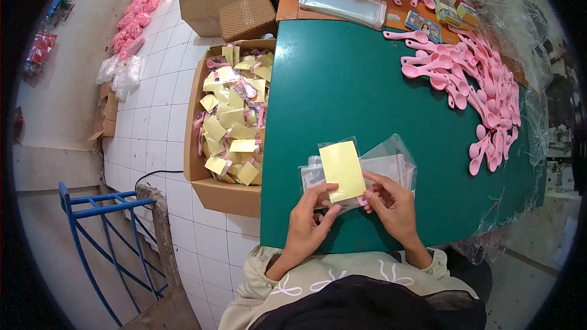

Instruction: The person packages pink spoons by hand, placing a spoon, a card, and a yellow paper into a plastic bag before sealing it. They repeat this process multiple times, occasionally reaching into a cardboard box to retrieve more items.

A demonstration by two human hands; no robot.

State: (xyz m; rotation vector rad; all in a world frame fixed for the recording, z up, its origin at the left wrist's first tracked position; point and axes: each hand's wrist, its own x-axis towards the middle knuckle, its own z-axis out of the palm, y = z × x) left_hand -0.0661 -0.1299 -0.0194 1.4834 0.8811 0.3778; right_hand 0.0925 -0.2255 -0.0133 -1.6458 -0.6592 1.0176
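Note:
A yellow card in a clear bag is held between my two hands above the green table. My left hand pinches its lower left edge between thumb and fingers. At its lower right corner, my right hand has its fingers closed on the bag, with a bit of pink showing at the fingertips. Beneath and behind the card lie clear plastic bags, partly hidden by it and my hands.
Many pink spoons spread over the table's right side. Small boxes and a stack of clear bags lie at the back. Left of the table, a cardboard box holds yellow-card packets. A blue metal frame stands lower left.

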